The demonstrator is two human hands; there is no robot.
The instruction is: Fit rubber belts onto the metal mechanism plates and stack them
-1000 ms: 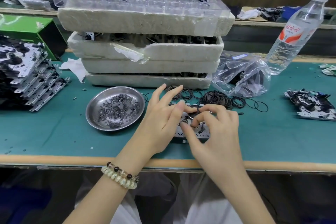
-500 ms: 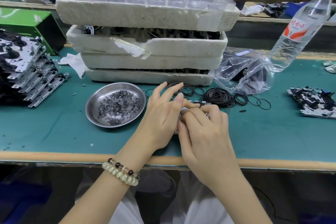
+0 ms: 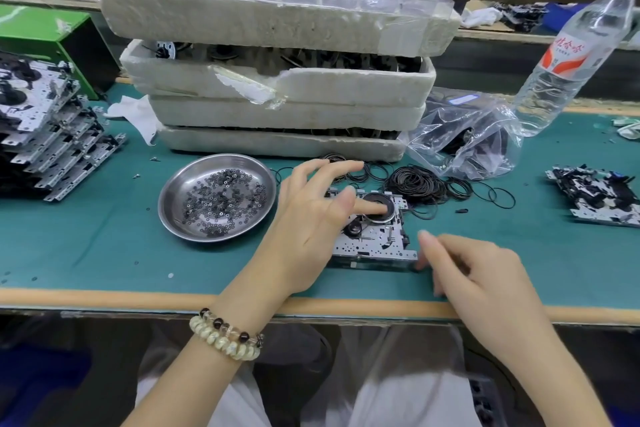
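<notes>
Teal surface (image 3: pixel 104 236), tan edge; black rubber belts (image 3: pixel 417 184); silver plate (image 3: pixel 377 243); green box (image 3: pixel 41 31); red-labelled clear bottle (image 3: pixel 568 55).

The workbench (image 3: pixel 86 246) has a green top and a pale wood strip along its front edge. A round steel dish (image 3: pixel 173 180) sits on it, with tiny metal rings (image 3: pixel 221 198) inside. Just behind the dish stands a pile of white foam trays (image 3: pixel 277 114). Just right of the dish, one metal mechanism plate (image 3: pixel 377 239) lies flat. Farther right of the dish is a heap of black rubber belts (image 3: pixel 415 184), with some lying loose on the green. Beyond those, still right of the dish, are a clear plastic bag (image 3: pixel 464 139) and a water bottle (image 3: pixel 561 69). Far right of the dish lie a few more plates (image 3: pixel 599 198). Left of the dish is a leaning stack of plates (image 3: pixel 52 135). Behind the dish, to its left, lies a crumpled white sheet (image 3: pixel 135 114).
</notes>
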